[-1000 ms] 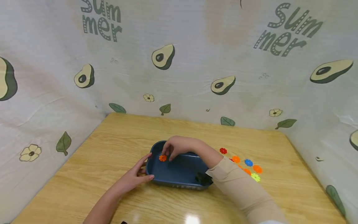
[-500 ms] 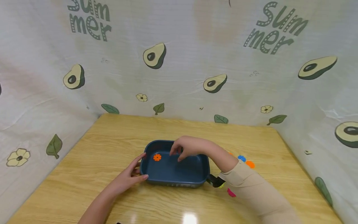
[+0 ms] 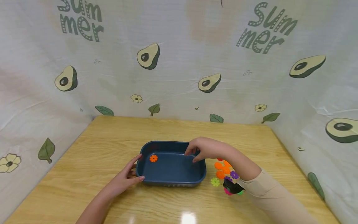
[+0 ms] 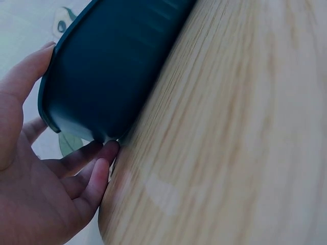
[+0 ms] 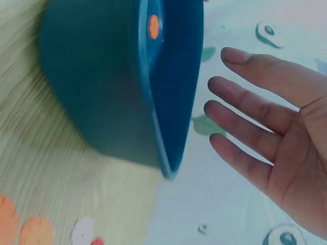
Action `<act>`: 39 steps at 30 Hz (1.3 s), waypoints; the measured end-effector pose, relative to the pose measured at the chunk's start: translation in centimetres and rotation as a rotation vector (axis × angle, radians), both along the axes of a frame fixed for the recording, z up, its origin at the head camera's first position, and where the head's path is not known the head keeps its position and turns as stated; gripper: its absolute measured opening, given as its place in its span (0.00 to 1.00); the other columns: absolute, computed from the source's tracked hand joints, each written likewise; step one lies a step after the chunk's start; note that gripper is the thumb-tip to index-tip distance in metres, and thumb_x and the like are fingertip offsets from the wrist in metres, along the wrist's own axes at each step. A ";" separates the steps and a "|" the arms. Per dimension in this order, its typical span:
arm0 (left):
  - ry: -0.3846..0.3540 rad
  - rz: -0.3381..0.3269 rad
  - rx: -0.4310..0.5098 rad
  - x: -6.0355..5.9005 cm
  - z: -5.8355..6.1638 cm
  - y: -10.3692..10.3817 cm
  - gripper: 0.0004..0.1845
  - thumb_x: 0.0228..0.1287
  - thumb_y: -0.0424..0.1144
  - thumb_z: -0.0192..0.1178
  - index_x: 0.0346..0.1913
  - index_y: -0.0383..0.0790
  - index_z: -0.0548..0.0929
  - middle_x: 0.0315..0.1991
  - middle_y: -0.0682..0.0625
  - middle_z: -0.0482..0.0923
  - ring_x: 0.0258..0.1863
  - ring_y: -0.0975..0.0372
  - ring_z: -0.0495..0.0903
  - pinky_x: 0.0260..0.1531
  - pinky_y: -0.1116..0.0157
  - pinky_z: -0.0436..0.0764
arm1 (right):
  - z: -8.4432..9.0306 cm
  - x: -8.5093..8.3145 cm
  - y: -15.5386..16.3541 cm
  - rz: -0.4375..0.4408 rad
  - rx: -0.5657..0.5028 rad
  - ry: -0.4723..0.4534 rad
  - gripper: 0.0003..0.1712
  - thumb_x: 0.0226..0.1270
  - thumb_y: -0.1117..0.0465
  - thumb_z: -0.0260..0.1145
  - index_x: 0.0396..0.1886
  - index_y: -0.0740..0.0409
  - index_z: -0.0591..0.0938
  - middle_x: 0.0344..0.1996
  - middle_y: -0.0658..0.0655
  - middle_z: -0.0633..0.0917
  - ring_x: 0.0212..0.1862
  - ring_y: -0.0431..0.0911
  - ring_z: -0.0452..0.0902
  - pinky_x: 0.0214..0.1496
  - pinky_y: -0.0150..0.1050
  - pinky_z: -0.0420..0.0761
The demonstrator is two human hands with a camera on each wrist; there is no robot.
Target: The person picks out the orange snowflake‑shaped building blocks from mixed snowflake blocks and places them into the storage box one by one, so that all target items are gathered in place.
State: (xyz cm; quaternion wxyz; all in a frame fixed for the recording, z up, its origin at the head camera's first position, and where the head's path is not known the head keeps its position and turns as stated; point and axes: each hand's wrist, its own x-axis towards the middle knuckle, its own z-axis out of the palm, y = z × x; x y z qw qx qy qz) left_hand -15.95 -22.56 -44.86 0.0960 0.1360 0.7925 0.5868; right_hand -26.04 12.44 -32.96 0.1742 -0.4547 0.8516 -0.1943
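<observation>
The left hand (image 3: 126, 179) lies nearest, towards the tabletop's (image 3: 84, 174) near edge, its fingers and thumb laid against the left end wall of the blue tray (image 3: 171, 180), steadying rather than clasping it; the wrist view shows the fingertips (image 4: 102, 158) under the tray's lower corner and the thumb along its rim; the tray sits about the middle of the tabletop, long side facing the near edge; a single orange flower disc (image 3: 153, 158) lies on its floor near the far left corner; the right hand (image 3: 204, 149) hangs above the tray's far right corner, fingers loosely extended and holding nothing; just right of the tray lies a cluster of coloured flower discs (image 3: 222, 169), orange, purple, yellow-green and pink, partly hidden by the right forearm; beyond the far edge rises avocado-printed cloth (image 3: 179, 62).
</observation>
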 end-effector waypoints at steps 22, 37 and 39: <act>-0.014 0.015 -0.010 0.0 0.2 0.2 0.44 0.66 0.37 0.64 0.78 0.45 0.48 0.65 0.28 0.59 0.57 0.43 0.74 0.46 0.68 0.77 | -1.7 2.3 7.6 -0.159 0.025 0.019 0.14 0.57 0.67 0.74 0.43 0.52 0.87 0.38 0.43 0.82 0.41 0.47 0.78 0.45 0.44 0.80; -0.017 0.015 -0.025 0.0 0.4 0.2 0.44 0.66 0.38 0.64 0.78 0.46 0.48 0.66 0.28 0.58 0.58 0.42 0.73 0.46 0.67 0.77 | -5.3 2.3 9.9 -0.217 0.000 -0.070 0.16 0.52 0.66 0.77 0.42 0.58 0.85 0.36 0.45 0.82 0.39 0.45 0.77 0.42 0.40 0.79; -0.016 0.016 -0.032 0.1 0.4 0.1 0.44 0.66 0.38 0.64 0.78 0.46 0.48 0.66 0.28 0.57 0.58 0.43 0.73 0.46 0.67 0.76 | -5.8 2.3 10.0 -0.219 -0.007 -0.076 0.16 0.51 0.66 0.78 0.41 0.58 0.85 0.37 0.46 0.82 0.39 0.45 0.77 0.42 0.39 0.79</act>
